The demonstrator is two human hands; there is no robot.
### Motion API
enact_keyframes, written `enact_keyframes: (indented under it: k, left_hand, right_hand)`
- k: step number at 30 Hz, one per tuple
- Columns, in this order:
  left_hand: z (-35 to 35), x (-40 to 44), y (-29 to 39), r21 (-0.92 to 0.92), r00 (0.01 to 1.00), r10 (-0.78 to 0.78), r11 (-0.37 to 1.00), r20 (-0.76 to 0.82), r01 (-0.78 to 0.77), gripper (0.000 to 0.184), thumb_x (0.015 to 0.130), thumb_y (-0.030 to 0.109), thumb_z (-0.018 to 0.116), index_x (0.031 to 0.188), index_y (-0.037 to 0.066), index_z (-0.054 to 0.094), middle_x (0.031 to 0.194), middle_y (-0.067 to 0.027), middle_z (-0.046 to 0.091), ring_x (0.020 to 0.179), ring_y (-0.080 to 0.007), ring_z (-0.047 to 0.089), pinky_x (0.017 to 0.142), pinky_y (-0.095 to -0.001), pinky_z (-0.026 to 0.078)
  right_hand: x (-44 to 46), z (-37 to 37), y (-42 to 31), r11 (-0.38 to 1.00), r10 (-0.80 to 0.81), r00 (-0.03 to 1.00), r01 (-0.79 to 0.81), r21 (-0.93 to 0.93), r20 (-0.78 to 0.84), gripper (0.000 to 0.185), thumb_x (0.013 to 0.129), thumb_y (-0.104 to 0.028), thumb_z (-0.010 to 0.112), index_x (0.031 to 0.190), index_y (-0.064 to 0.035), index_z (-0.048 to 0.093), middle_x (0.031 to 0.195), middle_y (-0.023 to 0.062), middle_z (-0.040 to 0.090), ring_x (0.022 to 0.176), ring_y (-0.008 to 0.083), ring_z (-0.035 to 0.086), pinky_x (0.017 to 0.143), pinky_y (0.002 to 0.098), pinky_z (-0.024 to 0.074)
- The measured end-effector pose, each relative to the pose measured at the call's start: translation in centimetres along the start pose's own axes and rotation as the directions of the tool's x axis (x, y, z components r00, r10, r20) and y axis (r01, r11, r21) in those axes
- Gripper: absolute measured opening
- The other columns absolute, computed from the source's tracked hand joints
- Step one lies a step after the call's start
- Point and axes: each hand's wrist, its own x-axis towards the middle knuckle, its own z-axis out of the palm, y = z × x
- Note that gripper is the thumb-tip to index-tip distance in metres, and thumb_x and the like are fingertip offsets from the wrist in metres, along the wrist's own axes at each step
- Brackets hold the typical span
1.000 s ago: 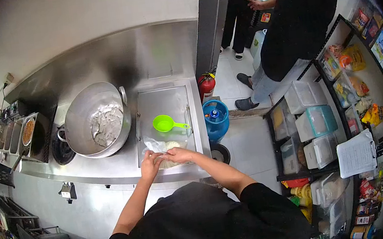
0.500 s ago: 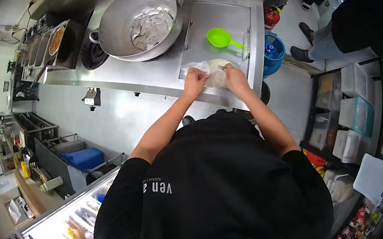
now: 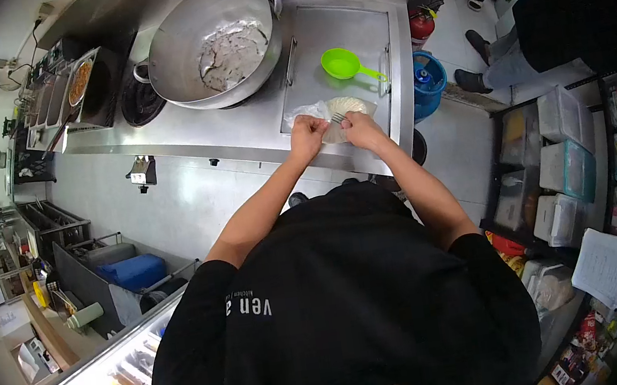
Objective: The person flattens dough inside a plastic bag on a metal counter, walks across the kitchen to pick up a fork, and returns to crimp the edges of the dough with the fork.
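My left hand (image 3: pixel 307 136) has its fingers pinched on the edge of a clear plastic bag (image 3: pixel 306 113) at the counter's front edge. In my right hand (image 3: pixel 363 130) is a metal fork (image 3: pixel 338 118), its tines pointing left toward my left fingertips. A pale, whitish mass (image 3: pixel 346 105) shows through the bag, just beyond and between my hands; what it is I cannot tell. Beyond it a bright green plastic scoop (image 3: pixel 341 63) rests on the steel lid (image 3: pixel 305 45), its handle toward the right.
A big metal wok-like pot (image 3: pixel 176 77) with greyish residue inside sits on the stove at left. Food trays (image 3: pixel 80 82) stand farther left. Right of the counter are a fire extinguisher (image 3: pixel 421 24) and a blue gas cylinder (image 3: pixel 427 83). Another person (image 3: pixel 510 65) stands at the upper right.
My hands have come closer together, and the fork has moved left toward my left fingertips. The whole view has shifted slightly.
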Motion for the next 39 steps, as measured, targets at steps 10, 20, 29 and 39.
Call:
enact_keyframes:
  k: [10, 20, 29, 39]
  left_hand:
    - [0.1, -0.4, 0.7, -0.018, 0.999, 0.030, 0.999, -0.040, -0.031, 0.014, 0.078, 0.013, 0.073, 0.082, 0.001, 0.067, 0.087, -0.0128, 0.057, 0.071, -0.0229, 0.058, 0.066, -0.0338, 0.048]
    - [-0.4, -0.7, 0.9, -0.019, 0.999, 0.046, 0.999, -0.015, -0.046, 0.023, 0.079, 0.023, 0.073, 0.079, 0.001, 0.067, 0.085, -0.0128, 0.057, 0.072, -0.0241, 0.058, 0.065, -0.0345, 0.047]
    - [-1.1, -1.4, 3.1, 0.038, 0.976, 0.197, 0.980, -0.091, -0.194, 0.024, 0.079, 0.022, 0.073, 0.093, 0.004, 0.065, 0.092, -0.0142, 0.054, 0.072, -0.0263, 0.057, 0.065, -0.0359, 0.048]
    - [-0.8, -0.9, 3.0, 0.168, 0.941, 0.325, 0.937, -0.098, -0.306, 0.018, 0.080, 0.018, 0.072, 0.082, 0.000, 0.068, 0.080, -0.0151, 0.060, 0.062, -0.0243, 0.063, 0.057, -0.0344, 0.049]
  right_hand:
    - [-0.5, 0.6, 0.0, 0.997, 0.031, 0.999, -0.029, 0.070, -0.033, 0.027, 0.088, -0.019, 0.049, 0.093, 0.0039, 0.062, 0.092, 0.0274, 0.064, 0.089, 0.0417, 0.062, 0.079, 0.0464, 0.0479]
    - [0.2, 1.9, 0.7, 0.997, -0.031, 0.990, 0.040, 0.064, -0.140, 0.058, 0.086, -0.056, 0.054, 0.085, 0.0009, 0.064, 0.072, 0.0194, 0.063, 0.065, 0.0313, 0.062, 0.062, 0.0422, 0.0473]
    - [0.7, 1.6, 0.6, 0.994, -0.072, 0.977, 0.087, 0.068, -0.199, 0.061, 0.085, -0.057, 0.055, 0.077, 0.0028, 0.064, 0.072, 0.0245, 0.063, 0.070, 0.0362, 0.064, 0.063, 0.0438, 0.0476]
    - [-0.3, 1.1, -0.2, 0.990, -0.144, 0.958, 0.140, -0.034, -0.249, 0.057, 0.089, -0.048, 0.055, 0.077, 0.0070, 0.064, 0.076, 0.0294, 0.062, 0.076, 0.0441, 0.062, 0.069, 0.0470, 0.0492]
